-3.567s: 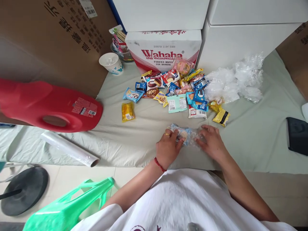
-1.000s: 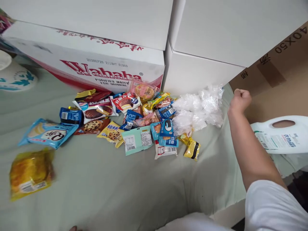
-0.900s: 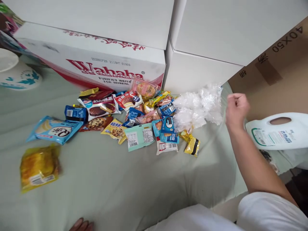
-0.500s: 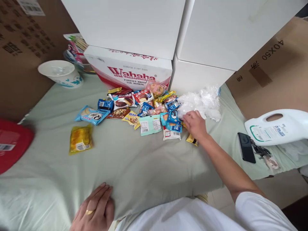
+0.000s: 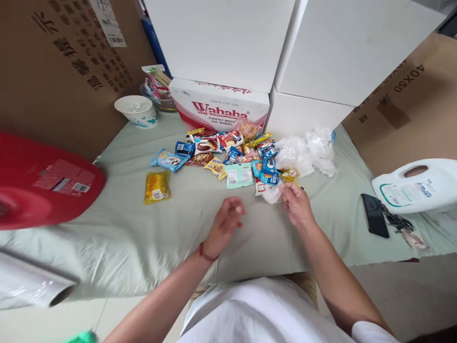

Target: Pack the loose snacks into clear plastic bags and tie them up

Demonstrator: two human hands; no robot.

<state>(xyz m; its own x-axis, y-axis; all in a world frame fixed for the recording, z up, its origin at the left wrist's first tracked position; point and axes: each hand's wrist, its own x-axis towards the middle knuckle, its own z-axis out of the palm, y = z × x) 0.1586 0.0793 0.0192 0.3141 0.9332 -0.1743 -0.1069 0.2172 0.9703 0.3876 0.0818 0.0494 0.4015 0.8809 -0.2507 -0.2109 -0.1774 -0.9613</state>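
Note:
My right hand (image 5: 297, 204) pinches a small clear plastic bag (image 5: 272, 194) just in front of the pile of snacks. My left hand (image 5: 226, 220) is raised over the cloth, holding nothing, with its fingers bent and apart and a little blurred. Beyond it lies a mint-green snack packet (image 5: 238, 176), beside blue wafer packets (image 5: 269, 177) and a yellow cookie packet (image 5: 215, 166). Behind my right hand sits a heap of crumpled clear plastic bags (image 5: 295, 153). A yellow packet (image 5: 156, 186) and a light-blue packet (image 5: 169, 160) lie to the left.
A Wahaha water carton (image 5: 221, 112) stands behind the snacks, under white boxes (image 5: 221, 38). At left are a paper bucket (image 5: 137, 112), a red container (image 5: 46, 181) and a roll of film (image 5: 35, 278). At right are a white jug (image 5: 421, 186), a phone (image 5: 374, 215) and keys (image 5: 398, 220).
My right hand has drawn back from the heap with a clear bag in its fingers. My left hand has lifted from the cloth's front edge and moved toward it. The view has shifted left.

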